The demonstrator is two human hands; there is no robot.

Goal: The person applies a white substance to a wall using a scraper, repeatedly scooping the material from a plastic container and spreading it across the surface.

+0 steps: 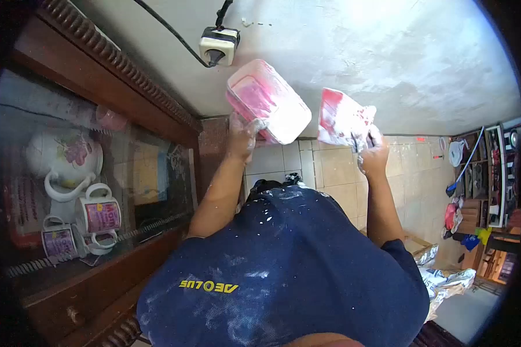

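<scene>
A pink rectangular tub [255, 95], smeared inside with white paste, is tilted in front of the wall. My left hand [241, 136] is closed round its lower left side, with white paste on the fingers. To its right, a flat pink scraper [336, 113] thickly coated with white paste is held up by my right hand [373, 151], whose fingers are closed on its lower right edge and also smeared. The tub and the scraper are apart. Behind both is the pale wall [422, 75], with patches of wet-looking sheen.
A socket box [219, 46] with black cables is fixed on the wall above the tub. A wooden glass-fronted cabinet [156, 237] holding mugs stands close on the left. Shelves [477, 165] are at the far right; a crumpled bag [446, 286] lies at lower right on the tiled floor [344, 168].
</scene>
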